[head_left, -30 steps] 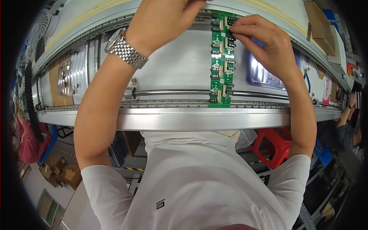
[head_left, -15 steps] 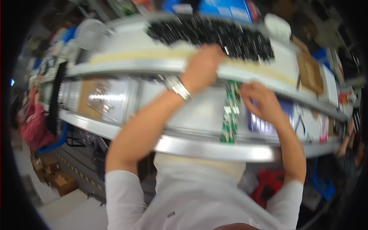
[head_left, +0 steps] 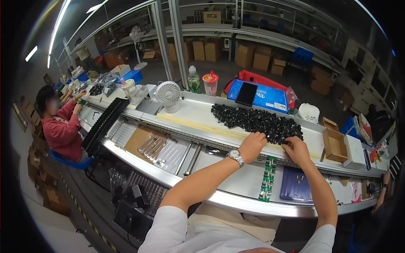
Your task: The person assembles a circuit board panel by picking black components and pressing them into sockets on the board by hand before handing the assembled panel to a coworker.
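Observation:
A heap of small black parts (head_left: 257,121) lies on the white raised shelf. My left hand (head_left: 253,146), wearing a metal watch, is at the heap's front edge with fingers curled together; what they hold, if anything, is hidden. My right hand (head_left: 298,150) bends over the heap's right front edge, thumb and fingers drawn together at the parts. Whatever lies between those fingertips is too small to make out. Below both hands, a strip of green circuit boards (head_left: 267,179) lies across the lower track.
Right of the boards lies a purple-blue tray (head_left: 295,185) with small yellow pieces. A white fan (head_left: 168,96), a blue box (head_left: 270,98) and an open cardboard box (head_left: 334,144) stand along the shelf. A black rack (head_left: 104,126) and a person in red (head_left: 61,130) are at left.
My view has tilted up and swung, showing more of the room. My right hand has gone from beside the circuit boards to the black heap. My left hand stays near the heap.

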`<state>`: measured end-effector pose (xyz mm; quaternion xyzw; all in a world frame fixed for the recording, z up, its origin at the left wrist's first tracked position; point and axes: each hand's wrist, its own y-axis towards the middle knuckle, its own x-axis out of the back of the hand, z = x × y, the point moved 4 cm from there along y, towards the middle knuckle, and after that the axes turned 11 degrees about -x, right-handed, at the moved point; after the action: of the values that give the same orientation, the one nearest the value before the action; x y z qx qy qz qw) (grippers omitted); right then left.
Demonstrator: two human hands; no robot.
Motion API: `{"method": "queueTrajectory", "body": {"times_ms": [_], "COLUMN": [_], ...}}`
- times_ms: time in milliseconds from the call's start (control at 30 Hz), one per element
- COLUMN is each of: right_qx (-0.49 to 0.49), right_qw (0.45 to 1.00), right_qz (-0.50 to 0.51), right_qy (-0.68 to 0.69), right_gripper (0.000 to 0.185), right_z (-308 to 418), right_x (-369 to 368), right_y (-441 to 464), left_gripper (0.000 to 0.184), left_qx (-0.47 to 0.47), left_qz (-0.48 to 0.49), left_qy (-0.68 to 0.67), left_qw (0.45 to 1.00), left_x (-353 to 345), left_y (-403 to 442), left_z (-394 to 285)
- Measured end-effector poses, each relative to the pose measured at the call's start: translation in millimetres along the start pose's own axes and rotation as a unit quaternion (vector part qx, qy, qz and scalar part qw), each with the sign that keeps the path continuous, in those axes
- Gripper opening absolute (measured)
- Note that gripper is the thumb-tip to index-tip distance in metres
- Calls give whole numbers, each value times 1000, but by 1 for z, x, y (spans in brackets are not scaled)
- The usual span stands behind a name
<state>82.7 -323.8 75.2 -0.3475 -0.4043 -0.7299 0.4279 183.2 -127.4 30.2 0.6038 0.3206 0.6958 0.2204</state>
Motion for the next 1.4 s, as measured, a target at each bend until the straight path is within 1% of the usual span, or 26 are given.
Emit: {"method": "queueTrajectory", "body": {"times_ms": [100, 300, 433, 500, 533, 567, 600, 633, 667, 700, 733, 767, 833, 867, 933, 967, 1000, 1033, 1100, 1133, 1267, 1300, 1400], "right_qx": [-25, -35, -72, -68, -80, -71, -70, -119, -121, -141, -160, -188, -218, -236, -153, -140, -122, -135, -68, -78, -62, -69, -107], "right_qw": [999, 997, 994, 993, 992, 984, 970, 948, 923, 900, 874, 839, 797, 794, 802, 798, 795, 784, 826, 816, 832, 827, 862], "right_qz": [31, 37, 51, 28, 32, 32, 29, 75, 97, 121, 142, 156, 169, 168, 227, 244, 260, 264, 287, 291, 286, 285, 231], "right_qy": [14, 50, 57, 91, 90, 161, 229, 285, 351, 393, 436, 485, 537, 535, 530, 532, 535, 545, 481, 492, 472, 480, 438], "right_gripper": [24, 22, 22, 19, 19, 19, 20, 21, 22, 22, 21, 19, 17, 17, 17, 18, 19, 19, 21, 21, 19, 19, 16], "right_z": [4, -20, -29, -30, -36, -45, -56, -58, -56, -52, -44, -34, -16, -18, -14, -12, -10, -12, -10, -10, -11, -13, -23], "right_x": [-6, -9, -4, 5, 4, 3, 5, 8, 10, 13, 16, 20, 23, 24, 18, 18, 20, 19, 17, 15, 12, 12, 13], "right_y": [4, 3, 1, -4, -3, -5, -11, -15, -20, -27, -35, -44, -56, -58, -63, -67, -69, -72, -76, -78, -76, -75, -68], "left_gripper": [7, 3, 1, 5, 5, 7, 10, 14, 12, 14, 16, 18, 18, 18, 16, 16, 16, 16, 16, 16, 15, 15, 15], "left_qx": [3, 21, 48, 81, 80, 98, 119, 157, 266, 320, 374, 391, 374, 380, 323, 338, 316, 291, 230, 240, 182, 183, 124], "left_qz": [23, -4, -6, -2, 5, -55, -111, -106, -41, -41, -37, -33, -22, -12, 48, 66, 84, 101, 134, 148, 175, 185, 154], "left_qy": [6, -11, -9, -50, -61, -121, -186, -244, -317, -411, -495, -521, -568, -577, -539, -543, -512, -478, -408, -409, -320, -322, -271], "left_qw": [1000, 1000, 999, 995, 995, 986, 969, 951, 909, 853, 784, 758, 733, 723, 777, 766, 794, 822, 874, 868, 913, 910, 942], "left_x": [-2, 0, 11, 13, 14, 18, 20, 25, 34, 40, 42, 51, 54, 56, 64, 64, 66, 67, 67, 66, 59, 55, 51], "left_y": [-3, -3, 0, 1, 2, 1, -1, -1, 0, -2, -6, -3, -2, 1, 5, 1, 2, 4, 6, 2, 0, -1, 0], "left_z": [3, -1, 0, 2, 5, 7, 8, 11, 9, 5, 1, -6, -18, -24, -39, -45, -48, -49, -52, -54, -59, -60, -64]}}
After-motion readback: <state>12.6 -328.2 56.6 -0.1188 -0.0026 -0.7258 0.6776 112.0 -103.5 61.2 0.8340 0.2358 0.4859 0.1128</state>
